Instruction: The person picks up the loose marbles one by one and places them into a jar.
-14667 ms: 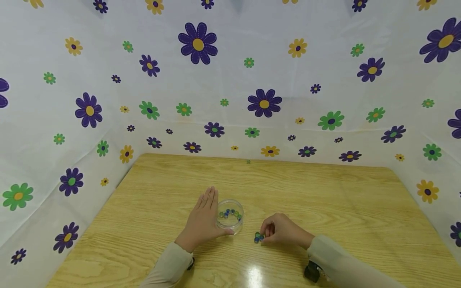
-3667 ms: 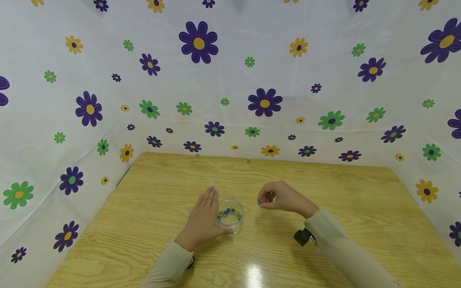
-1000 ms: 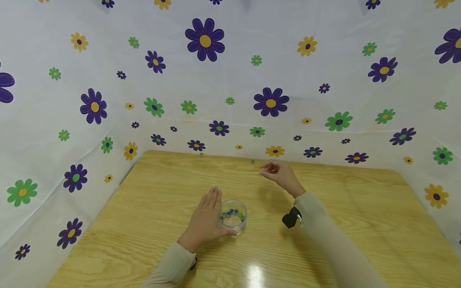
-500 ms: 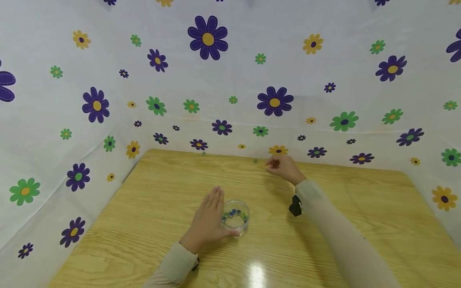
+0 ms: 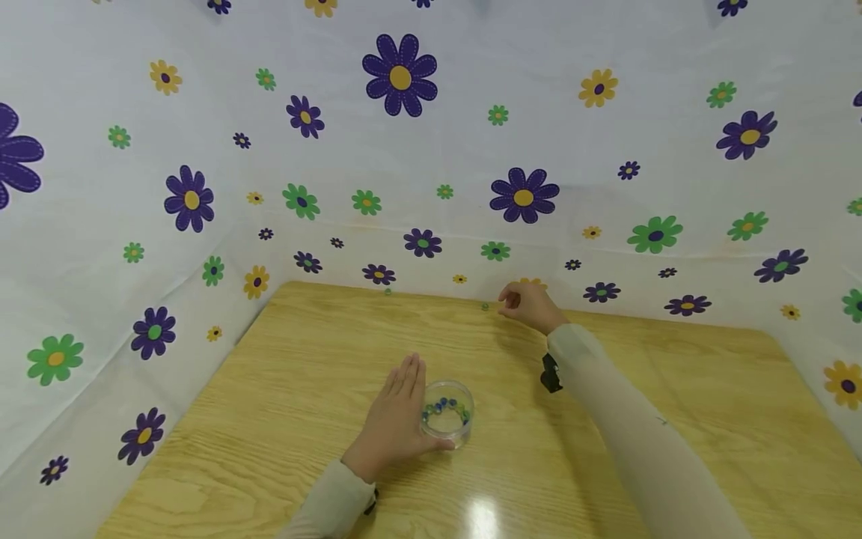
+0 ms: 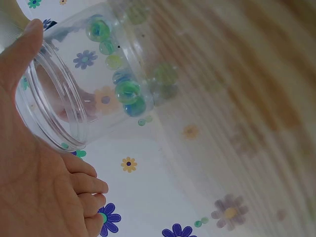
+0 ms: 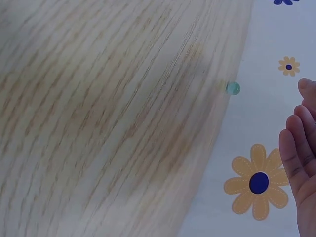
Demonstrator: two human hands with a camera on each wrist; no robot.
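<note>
My left hand [image 5: 393, 430] rests against a clear round plastic jar [image 5: 470, 408]. Its fingers lie straight along the jar's left side, and the thumb lies along the near side. Blue and green glass marbles [image 6: 128, 92] lie on the jar's bottom. My right hand [image 5: 530, 305] hovers at the table's back edge, fingers bent with a gap to the thumb. Nothing shows between them in the right wrist view. Just left of these fingertips, apart from them, sits a green marble [image 5: 485, 306]; the right wrist view shows a marble [image 7: 233, 88] at the table edge.
Another green marble [image 5: 387, 292] lies farther left along the back edge. The wood-grain table [image 5: 283, 389] ends at a white flower-print cloth [image 5: 458, 150], which rises behind it and at both sides.
The marbles once on the table right of the jar are gone from there. A second back-edge marble has appeared since the first frame. My right hand has moved to the back; my left stays put.
</note>
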